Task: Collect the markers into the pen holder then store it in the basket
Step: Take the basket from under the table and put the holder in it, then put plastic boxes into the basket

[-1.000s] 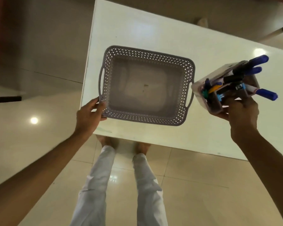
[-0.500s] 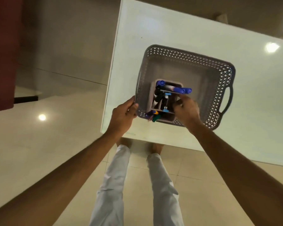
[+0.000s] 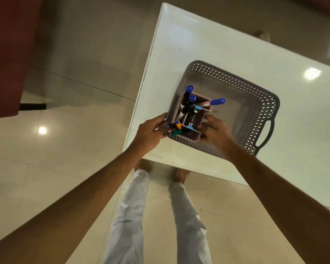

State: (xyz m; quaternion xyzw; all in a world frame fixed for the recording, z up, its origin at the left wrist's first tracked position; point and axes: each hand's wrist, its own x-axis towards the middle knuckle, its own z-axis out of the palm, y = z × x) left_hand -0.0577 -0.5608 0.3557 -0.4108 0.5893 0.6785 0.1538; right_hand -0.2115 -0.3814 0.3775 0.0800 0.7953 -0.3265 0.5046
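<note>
A grey perforated basket (image 3: 255,96) sits near the front left corner of the white table (image 3: 208,44). The pinkish pen holder (image 3: 195,135) stands inside the basket at its near left end, filled with several markers (image 3: 216,101), some with blue caps. My right hand (image 3: 216,132) grips the holder's right side. My left hand (image 3: 150,133) holds the basket's near left corner, fingers touching the rim next to the holder.
The table's front edge (image 3: 179,165) runs just below the basket; its left edge is close to my left hand. My legs and feet (image 3: 141,216) stand on the tiled floor under it. A dark red piece of furniture (image 3: 10,54) fills the far left.
The holder came from the air at the right down into the basket's near left end. My left hand stayed on the basket's corner. The view shifted, so the table sits further right.
</note>
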